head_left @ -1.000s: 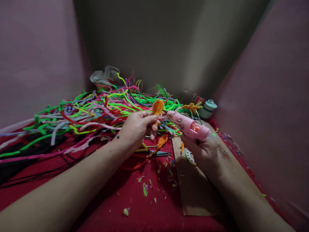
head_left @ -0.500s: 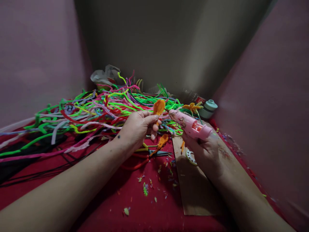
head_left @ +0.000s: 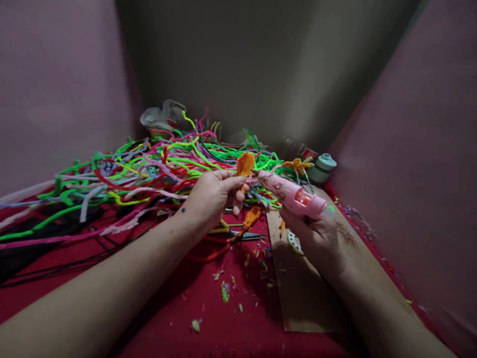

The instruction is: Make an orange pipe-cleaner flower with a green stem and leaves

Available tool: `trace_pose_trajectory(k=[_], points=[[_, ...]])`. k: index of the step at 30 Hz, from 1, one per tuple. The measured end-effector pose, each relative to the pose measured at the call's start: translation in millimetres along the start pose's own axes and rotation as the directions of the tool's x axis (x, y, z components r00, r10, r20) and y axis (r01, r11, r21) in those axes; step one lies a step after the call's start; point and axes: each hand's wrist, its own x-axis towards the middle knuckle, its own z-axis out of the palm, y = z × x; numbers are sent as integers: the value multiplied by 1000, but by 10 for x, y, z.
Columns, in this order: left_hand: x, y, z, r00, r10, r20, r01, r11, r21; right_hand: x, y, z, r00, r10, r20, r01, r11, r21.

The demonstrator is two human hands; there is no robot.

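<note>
Pinched between the thumb and fingers of my left hand [head_left: 219,194] is an orange pipe-cleaner petal [head_left: 245,164], held upright. My right hand [head_left: 316,236] is closed around a pink glue gun [head_left: 292,191], whose tip points left, close beside the petal's lower part; I cannot tell whether they touch. Brown residue covers the gun's front. Below my left hand, another orange petal [head_left: 250,219] lies across scissors [head_left: 249,236] with red and yellow handles. Under my right hand a pale ring with holes [head_left: 295,242] is partly hidden.
Many colourful pipe cleaners [head_left: 164,169] are heaped across the back and left. A cardboard sheet [head_left: 298,298] lies on the red cloth [head_left: 160,308] at right. An orange flower [head_left: 297,165] and a mint-green container [head_left: 323,167] stand behind it. Fluff scraps [head_left: 225,291] are scattered in front.
The glue gun has shifted very slightly left and down, its tip now lower beside the petal. My left hand and the petal have stayed nearly still.
</note>
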Motion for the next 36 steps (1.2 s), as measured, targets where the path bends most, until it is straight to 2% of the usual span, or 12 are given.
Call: trace_pose_trajectory(k=[17,28,36], points=[[-7,3,-15,1000,3,28,-2,1000,-13,-20,-19,-11,1000,11,-13,-11,1000,5],[-1,8,-10,999,12,38,-12,1000,-15,-5,-41,-19,1000,7,31,-8,1000,14],[-21,4,-11,999,18,51,-18,1000,1,21,-78,-7,1000,-15,-6,15,1000,-19]])
